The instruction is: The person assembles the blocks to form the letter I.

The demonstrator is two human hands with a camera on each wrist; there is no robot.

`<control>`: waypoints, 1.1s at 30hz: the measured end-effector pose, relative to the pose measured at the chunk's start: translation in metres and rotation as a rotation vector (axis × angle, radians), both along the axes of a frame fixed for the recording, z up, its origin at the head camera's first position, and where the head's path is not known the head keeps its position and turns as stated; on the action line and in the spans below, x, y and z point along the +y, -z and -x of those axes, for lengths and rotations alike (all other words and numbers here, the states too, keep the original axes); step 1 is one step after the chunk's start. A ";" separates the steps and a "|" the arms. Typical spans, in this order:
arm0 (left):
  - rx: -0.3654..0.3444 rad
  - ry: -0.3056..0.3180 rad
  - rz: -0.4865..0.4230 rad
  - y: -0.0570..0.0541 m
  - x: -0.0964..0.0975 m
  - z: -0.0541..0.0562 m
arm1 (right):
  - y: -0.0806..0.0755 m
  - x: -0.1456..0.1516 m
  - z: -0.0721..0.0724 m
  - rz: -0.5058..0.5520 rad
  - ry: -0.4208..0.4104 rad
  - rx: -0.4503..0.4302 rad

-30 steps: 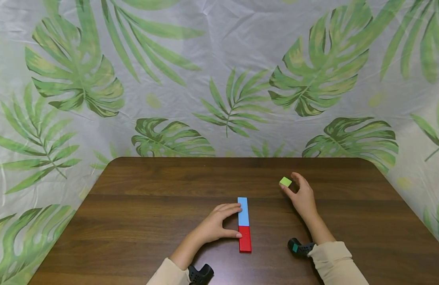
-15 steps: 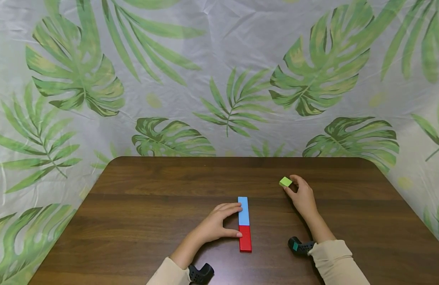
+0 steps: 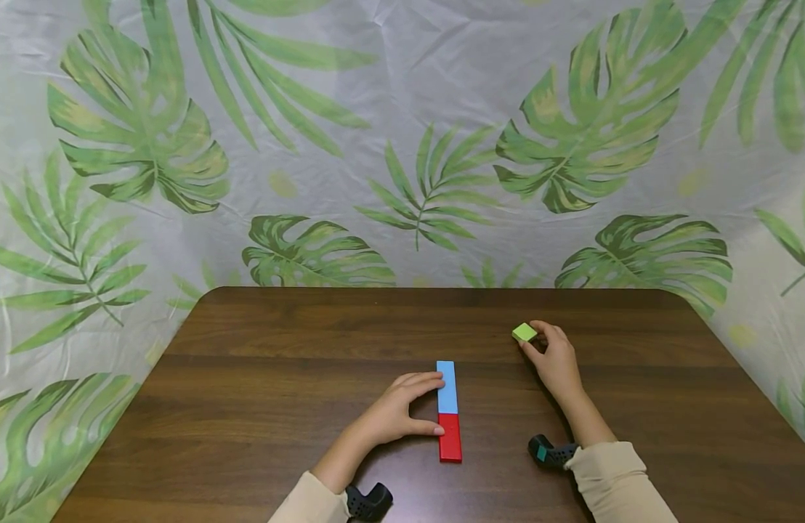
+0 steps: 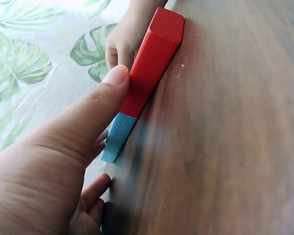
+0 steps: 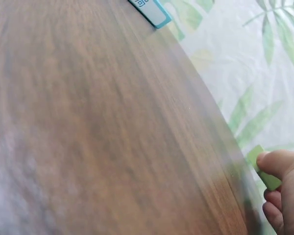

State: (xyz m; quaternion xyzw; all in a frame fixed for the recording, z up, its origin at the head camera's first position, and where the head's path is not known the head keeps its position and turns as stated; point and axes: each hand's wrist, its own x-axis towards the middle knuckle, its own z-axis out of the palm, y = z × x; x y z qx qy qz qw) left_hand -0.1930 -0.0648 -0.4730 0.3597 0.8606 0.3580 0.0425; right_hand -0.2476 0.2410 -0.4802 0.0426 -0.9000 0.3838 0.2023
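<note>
A light-blue block (image 3: 446, 388) and a red block (image 3: 450, 438) lie end to end on the table, forming one straight bar. My left hand (image 3: 392, 414) is at the bar's left side: the thumb touches the red block and the outstretched fingers reach the blue one. In the left wrist view, the thumb (image 4: 116, 76) rests against the red block's side. Farther back on the right, my right hand (image 3: 556, 363) pinches a small lime-green block (image 3: 524, 332) between thumb and fingers. The right wrist view shows the thumb pressed on the green block (image 5: 272, 179).
The dark wooden table (image 3: 278, 327) has rounded far corners. Behind it hangs a pale cloth (image 3: 402, 87) printed with green leaves. Black wrist cameras (image 3: 368, 503) are strapped below both hands. A blue-edged piece with a white printed face (image 5: 157, 13) shows in the right wrist view.
The right forefinger has come down onto the green block, which has turned slightly. The left hand and the red and blue blocks stay in place.
</note>
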 end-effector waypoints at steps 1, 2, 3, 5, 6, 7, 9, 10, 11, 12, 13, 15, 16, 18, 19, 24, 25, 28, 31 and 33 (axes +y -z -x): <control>-0.001 0.000 -0.001 0.000 0.000 0.000 | 0.000 0.000 0.000 -0.005 -0.005 0.005; -0.004 0.000 -0.001 0.000 0.000 0.000 | 0.000 -0.001 0.000 -0.008 -0.010 0.010; -0.004 0.000 -0.002 0.000 0.000 0.000 | -0.001 -0.001 0.000 -0.011 -0.016 0.013; -0.003 -0.001 -0.003 0.000 0.000 0.000 | -0.002 -0.002 0.000 -0.014 -0.025 0.022; -0.002 -0.002 -0.004 0.000 0.000 0.000 | -0.002 -0.002 0.000 -0.015 -0.028 0.027; -0.001 -0.001 -0.005 0.000 0.000 0.000 | -0.002 -0.002 0.000 -0.017 -0.031 0.030; 0.006 -0.001 -0.004 0.000 0.000 0.000 | -0.003 -0.003 -0.001 -0.024 -0.037 0.038; 0.009 -0.001 -0.003 0.000 0.000 0.000 | -0.004 -0.003 -0.001 -0.026 -0.040 0.042; 0.012 -0.001 -0.003 0.000 0.000 0.000 | -0.004 -0.004 -0.002 -0.031 -0.042 0.043; 0.014 -0.001 -0.002 0.000 0.000 0.000 | -0.004 -0.004 -0.002 -0.033 -0.044 0.046; 0.015 -0.001 -0.001 0.000 0.000 0.000 | -0.005 -0.005 -0.002 -0.036 -0.046 0.050; 0.016 -0.002 0.000 0.000 0.000 0.000 | -0.006 -0.005 -0.003 -0.035 -0.049 0.057; 0.014 -0.002 0.000 0.000 0.000 0.000 | -0.006 -0.006 -0.003 -0.032 -0.050 0.061; 0.012 -0.002 0.001 0.001 0.000 0.000 | -0.007 -0.006 -0.004 -0.025 -0.056 0.072; 0.011 -0.002 0.002 0.001 0.000 0.000 | -0.007 -0.007 -0.004 -0.020 -0.060 0.076; 0.016 -0.001 0.004 0.002 0.000 0.001 | -0.010 -0.012 -0.004 0.000 -0.089 0.092; 0.016 -0.001 0.005 0.001 0.000 0.001 | -0.010 -0.013 -0.004 0.004 -0.095 0.094; 0.018 -0.001 0.006 0.001 0.000 0.001 | -0.012 -0.018 -0.004 0.010 -0.107 0.102; 0.019 -0.002 0.007 0.001 0.000 0.001 | -0.013 -0.022 -0.004 0.019 -0.119 0.112; 0.020 -0.002 0.006 0.001 0.000 0.001 | -0.014 -0.025 -0.004 0.022 -0.125 0.117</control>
